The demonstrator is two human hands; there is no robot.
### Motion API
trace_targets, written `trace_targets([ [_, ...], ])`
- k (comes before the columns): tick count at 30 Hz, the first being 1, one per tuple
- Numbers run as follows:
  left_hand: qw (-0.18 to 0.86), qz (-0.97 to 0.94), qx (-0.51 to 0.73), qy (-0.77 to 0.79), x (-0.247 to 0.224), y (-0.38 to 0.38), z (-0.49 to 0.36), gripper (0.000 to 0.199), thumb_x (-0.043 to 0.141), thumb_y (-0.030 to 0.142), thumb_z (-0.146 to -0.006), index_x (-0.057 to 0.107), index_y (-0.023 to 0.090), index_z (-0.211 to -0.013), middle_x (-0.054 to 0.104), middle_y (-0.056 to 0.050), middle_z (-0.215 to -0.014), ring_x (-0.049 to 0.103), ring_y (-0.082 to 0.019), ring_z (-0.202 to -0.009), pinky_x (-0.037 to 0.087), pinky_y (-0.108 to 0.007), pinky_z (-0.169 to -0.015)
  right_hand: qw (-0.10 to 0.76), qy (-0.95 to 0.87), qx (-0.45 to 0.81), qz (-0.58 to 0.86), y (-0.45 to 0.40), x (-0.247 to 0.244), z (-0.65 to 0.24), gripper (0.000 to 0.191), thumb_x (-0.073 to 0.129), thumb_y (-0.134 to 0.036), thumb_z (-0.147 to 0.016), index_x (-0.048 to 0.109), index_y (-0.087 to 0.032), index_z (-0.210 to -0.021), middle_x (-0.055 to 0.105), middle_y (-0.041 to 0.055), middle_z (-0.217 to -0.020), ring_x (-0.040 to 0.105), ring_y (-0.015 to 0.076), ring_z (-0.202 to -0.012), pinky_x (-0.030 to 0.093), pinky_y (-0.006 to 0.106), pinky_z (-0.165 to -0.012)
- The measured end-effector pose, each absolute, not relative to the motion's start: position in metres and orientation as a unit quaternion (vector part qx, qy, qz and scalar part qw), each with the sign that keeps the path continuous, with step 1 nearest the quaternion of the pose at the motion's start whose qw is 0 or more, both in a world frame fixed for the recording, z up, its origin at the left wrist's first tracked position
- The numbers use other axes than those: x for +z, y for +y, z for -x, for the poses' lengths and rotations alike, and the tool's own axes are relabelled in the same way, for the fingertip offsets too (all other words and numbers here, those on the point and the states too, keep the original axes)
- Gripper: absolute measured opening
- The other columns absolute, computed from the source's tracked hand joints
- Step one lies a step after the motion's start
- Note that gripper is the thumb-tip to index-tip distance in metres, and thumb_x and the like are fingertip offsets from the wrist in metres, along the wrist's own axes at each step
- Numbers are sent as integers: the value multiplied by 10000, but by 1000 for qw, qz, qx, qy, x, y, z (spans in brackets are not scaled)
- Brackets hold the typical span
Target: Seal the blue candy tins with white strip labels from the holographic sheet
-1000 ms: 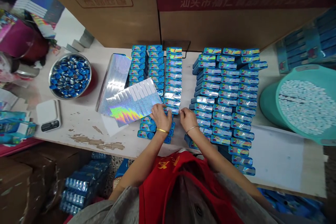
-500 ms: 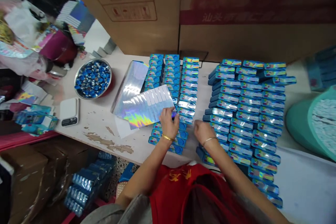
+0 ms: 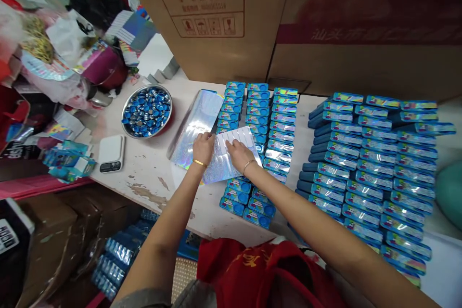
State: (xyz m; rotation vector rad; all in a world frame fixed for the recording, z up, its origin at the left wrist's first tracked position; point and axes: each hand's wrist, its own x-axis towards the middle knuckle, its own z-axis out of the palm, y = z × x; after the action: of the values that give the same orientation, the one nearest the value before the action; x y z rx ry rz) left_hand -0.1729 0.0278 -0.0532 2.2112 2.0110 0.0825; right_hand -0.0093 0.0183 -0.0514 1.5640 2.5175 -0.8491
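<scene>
A shiny holographic sticker sheet (image 3: 224,166) with pale strips along its top lies over rows of blue cases (image 3: 258,118). My left hand (image 3: 203,148) pinches the sheet's left side, fingers closed. Over the sheet's middle, my right hand (image 3: 238,155) has its fingers bent together at a pale strip; what lies between its fingertips is too small to make out. Another silvery sheet (image 3: 197,122) rests behind my left hand, partly under the first. More blue cases with shiny labels (image 3: 377,154) stand in dense rows to the right.
A metal bowl of blue and silver round pieces (image 3: 147,110) and a white scale (image 3: 111,153) are on the left of the worn table (image 3: 144,166). Large cartons (image 3: 224,57) stand along the back. A green tub (image 3: 451,192) is at the right edge.
My left hand has moved left onto the sheet's left side. My right hand has moved left from beside the cases onto the sheet. The camera view has shifted left.
</scene>
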Motion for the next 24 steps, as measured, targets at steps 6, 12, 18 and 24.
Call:
trace_targets([
  [6, 102, -734, 91, 665, -43, -6, 166, 196, 472, 198, -883, 627, 245, -994, 573, -93, -1225, 498, -259, -1088, 372, -389, -877, 11, 816, -277, -507, 18, -58, 7, 496, 320, -126, -928, 405, -128, -1417, 528, 179, -1162, 516, 274, -1002, 419, 360, -798],
  [12, 206, -572, 341, 717, 12, -78, 128, 107, 574, 309, -838, 558, 211, -800, 609, -32, -814, 566, -180, -814, 422, -333, -799, -184, 741, -380, -522, 11, -55, -8, 429, 378, -216, -928, 495, -122, -1330, 576, 147, -1075, 544, 237, -978, 438, 343, -838],
  [18, 425, -314, 511, 678, 39, -115, 69, 224, 675, 368, -736, 531, 198, -766, 572, 14, -692, 548, -118, -671, 440, -250, -664, -367, 489, -579, -539, -83, -20, -74, 608, 266, -642, -909, 620, -162, -1029, 609, 52, -799, 548, 155, -646, 438, 272, -564],
  [24, 523, -307, 445, 659, 2, -148, 17, 230, 693, 359, -698, 545, 183, -702, 550, 30, -629, 513, -98, -596, 420, -229, -601, -378, 419, -564, -603, -162, -8, -123, 412, 547, -589, -806, 542, -195, -686, 520, -23, -599, 458, 118, -551, 394, 246, -544],
])
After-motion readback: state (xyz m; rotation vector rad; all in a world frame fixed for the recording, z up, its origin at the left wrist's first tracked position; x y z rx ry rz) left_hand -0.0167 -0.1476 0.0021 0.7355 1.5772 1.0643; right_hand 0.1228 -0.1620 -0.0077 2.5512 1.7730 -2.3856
